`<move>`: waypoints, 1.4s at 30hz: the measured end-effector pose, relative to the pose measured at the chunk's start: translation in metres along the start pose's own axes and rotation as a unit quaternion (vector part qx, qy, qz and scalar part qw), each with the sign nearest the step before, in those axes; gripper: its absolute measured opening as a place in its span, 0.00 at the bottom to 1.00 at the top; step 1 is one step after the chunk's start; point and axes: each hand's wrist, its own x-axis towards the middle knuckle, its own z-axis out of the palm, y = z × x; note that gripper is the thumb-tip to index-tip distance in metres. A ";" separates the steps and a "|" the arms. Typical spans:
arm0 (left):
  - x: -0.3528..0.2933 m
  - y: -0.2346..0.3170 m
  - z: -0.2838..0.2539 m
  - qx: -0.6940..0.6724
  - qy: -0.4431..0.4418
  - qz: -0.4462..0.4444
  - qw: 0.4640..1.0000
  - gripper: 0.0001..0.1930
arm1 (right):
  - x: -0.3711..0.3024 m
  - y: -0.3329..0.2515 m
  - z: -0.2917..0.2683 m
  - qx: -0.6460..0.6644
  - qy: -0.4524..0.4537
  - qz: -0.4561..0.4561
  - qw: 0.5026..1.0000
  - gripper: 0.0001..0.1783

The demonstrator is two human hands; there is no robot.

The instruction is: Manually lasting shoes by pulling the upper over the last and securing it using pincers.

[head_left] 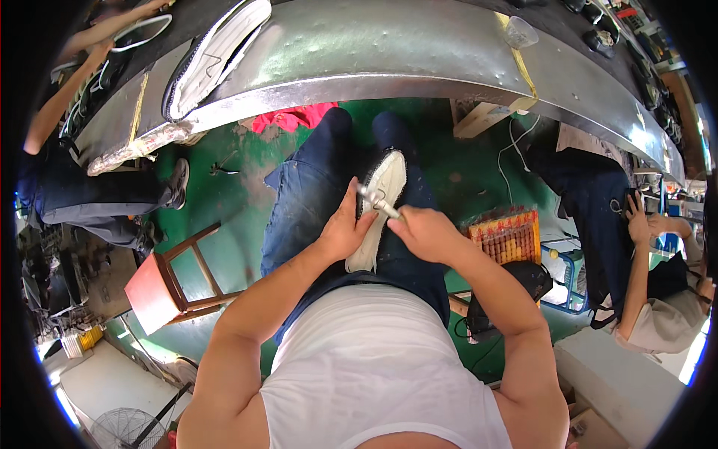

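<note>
Across my thighs lies a shoe upper (388, 179) on its form, its pale underside up and its toe pointing away from me. My left hand (345, 228) grips its left side, thumb over the pale underside and index finger stretched along the edge. In my right hand (426, 232) is a hammer (383, 203) with a light handle. Slightly blurred, its metal head is over the middle of the shoe, close to my left fingers. Whether the head touches the shoe I cannot tell. A second shoe upper (213, 63), also pale side up, rests on the metal bench.
The metal-topped bench (389, 45) runs across in front of my knees, with a clear cup (521, 32) on it. A stool (155, 293) lies at left, and a black bag (516, 288) is at right. Co-workers sit on both sides; one's hand (638, 218) shows at right.
</note>
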 end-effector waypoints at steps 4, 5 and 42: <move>0.006 -0.006 -0.008 -0.079 -0.033 -0.026 0.996 0.42 | -0.015 0.011 -0.002 0.134 -0.035 0.113 0.984 0.23; 0.008 -0.009 -0.011 -0.126 -0.060 -0.043 0.989 0.43 | -0.024 0.014 -0.006 0.134 -0.039 0.114 0.984 0.23; -0.047 -0.046 0.000 -0.200 -0.192 -0.023 0.960 0.43 | -0.059 -0.017 -0.005 0.001 -0.240 0.064 0.969 0.24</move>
